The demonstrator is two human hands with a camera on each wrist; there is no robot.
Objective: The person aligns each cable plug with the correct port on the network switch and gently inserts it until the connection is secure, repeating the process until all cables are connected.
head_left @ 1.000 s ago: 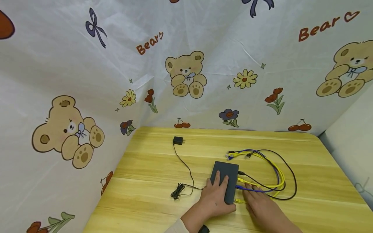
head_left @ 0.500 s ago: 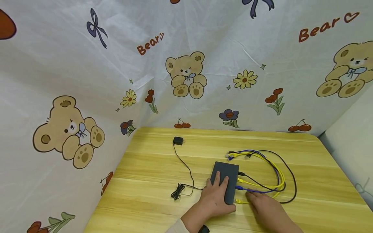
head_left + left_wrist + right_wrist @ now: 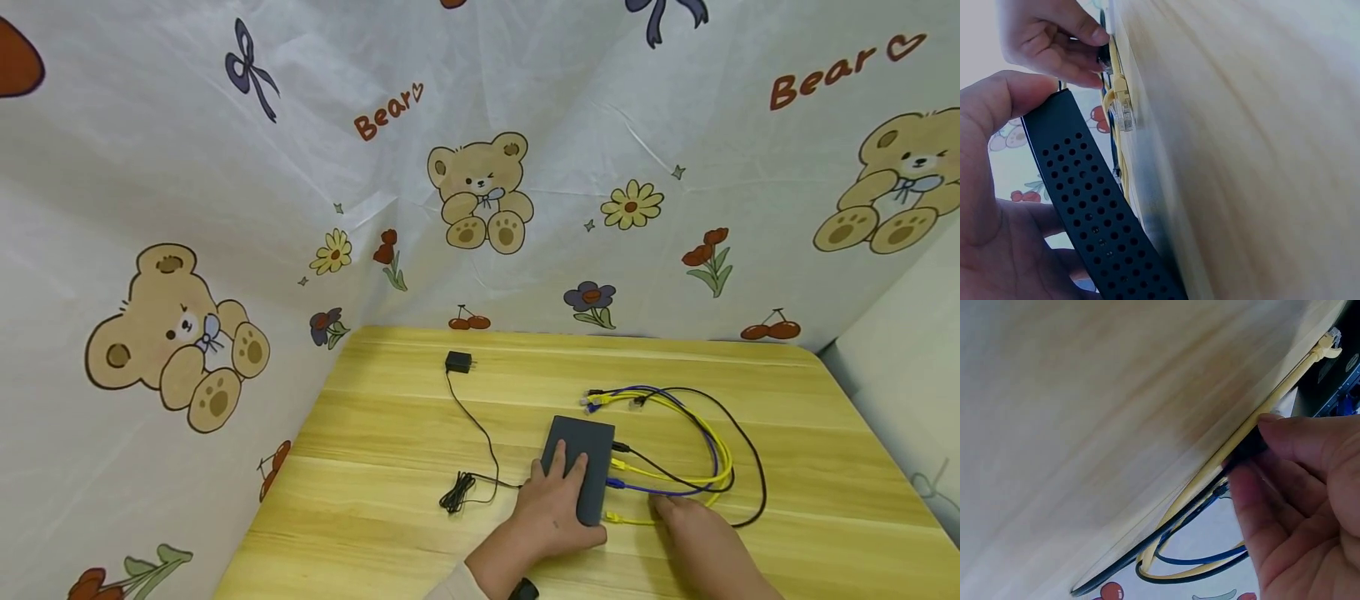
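In the head view a dark grey network switch lies on the table. My left hand holds it, fingers spread over its top and thumb at the near edge; its perforated side faces the left wrist camera. Black, yellow and blue network cables run from its right side. Right of it, my right hand pinches the black end of a black network cable between thumb and fingers, mostly covering it. A loose yellow network cable's clear plug lies beside the switch, apart from it.
Several cable plugs lie bunched behind the switch, and the cables loop to the right. A black power adapter sits at the back left, its cord bundled left of the switch. A bear-printed cloth hangs behind the wooden table.
My right hand has drawn back to the right from beside the switch, and its fingers now curl in a pinch. The black cable's loop has shifted slightly. My left hand stays put.
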